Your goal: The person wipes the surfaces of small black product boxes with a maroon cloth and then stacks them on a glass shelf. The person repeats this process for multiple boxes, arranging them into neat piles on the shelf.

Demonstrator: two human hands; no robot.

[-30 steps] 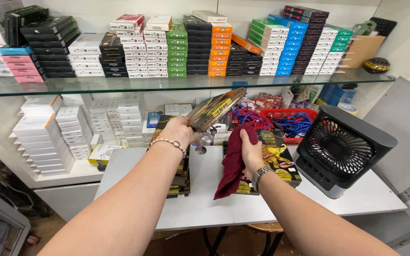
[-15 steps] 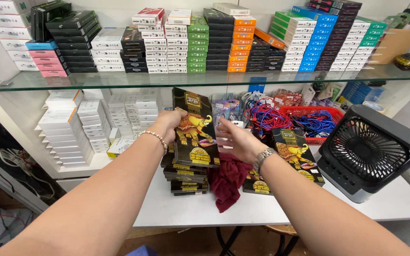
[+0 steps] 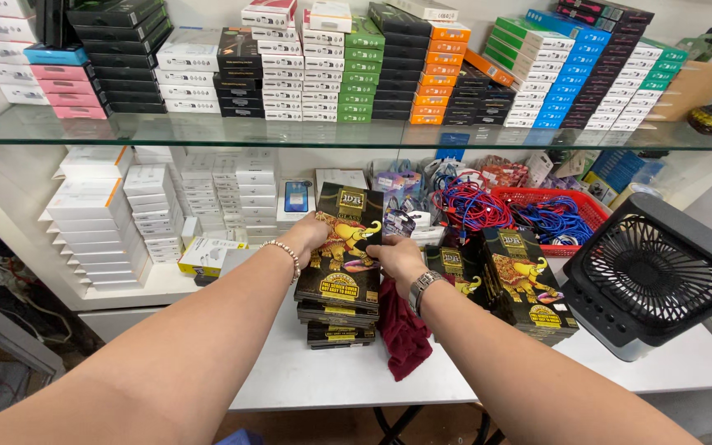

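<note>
We hold a flat black cardboard packet printed with a gold elephant (image 3: 346, 247) between both hands: our left hand (image 3: 311, 233) grips its left edge at nine o'clock, and our right hand (image 3: 395, 255) pinches its right edge at three o'clock. The packet sits tilted on top of a stack of matching black packets (image 3: 335, 317) on the white surface (image 3: 323, 375).

The stack below looks uneven, its packets fanned out of line, so pressing the top one down off-centre could push the pile toward six o'clock and over the near rim. A dark red cloth (image 3: 404, 330) hangs at five o'clock, partly under our right wrist; dragging it could tip the second leaning pile of the same packets (image 3: 517, 284) at three o'clock. The black fan with a round grille (image 3: 657, 280) stands just beyond that pile and could be knocked.
</note>
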